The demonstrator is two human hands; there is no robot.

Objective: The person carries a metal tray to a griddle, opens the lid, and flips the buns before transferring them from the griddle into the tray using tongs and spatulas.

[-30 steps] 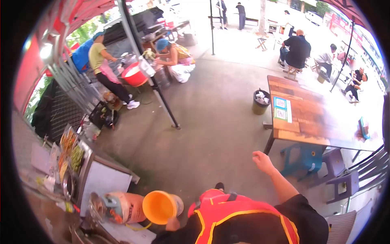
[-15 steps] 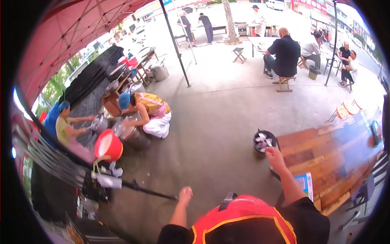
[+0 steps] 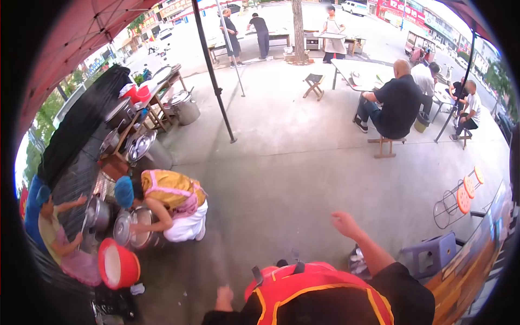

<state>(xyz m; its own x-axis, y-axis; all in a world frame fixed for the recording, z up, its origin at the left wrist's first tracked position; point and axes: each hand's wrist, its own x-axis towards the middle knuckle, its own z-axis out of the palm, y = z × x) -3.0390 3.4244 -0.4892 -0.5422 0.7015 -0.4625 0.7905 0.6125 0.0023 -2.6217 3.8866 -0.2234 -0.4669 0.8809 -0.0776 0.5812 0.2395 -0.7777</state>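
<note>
My right hand (image 3: 345, 223) reaches out over the concrete floor, its fingers curled in and nothing showing in them. Beneath that forearm, a bin with pale crumpled waste (image 3: 357, 262) is partly hidden. Low in the view, my left hand (image 3: 224, 298) hangs beside my body, touching nothing that I can see; it is too blurred to read its fingers. A red apron with yellow edging (image 3: 325, 275) covers my front.
At left, a person in a blue cap (image 3: 173, 200) bends over a metal pot (image 3: 143, 222); another sits by a red bucket (image 3: 118, 264). A purple stool (image 3: 430, 252) stands near the wooden table (image 3: 466, 276). People sit at a white table (image 3: 364, 73). A canopy pole (image 3: 212, 76) rises ahead.
My view has swung and moved forward, so the wooden table and bin sit lower and the cooking people nearer. My right hand is no longer above the bin.
</note>
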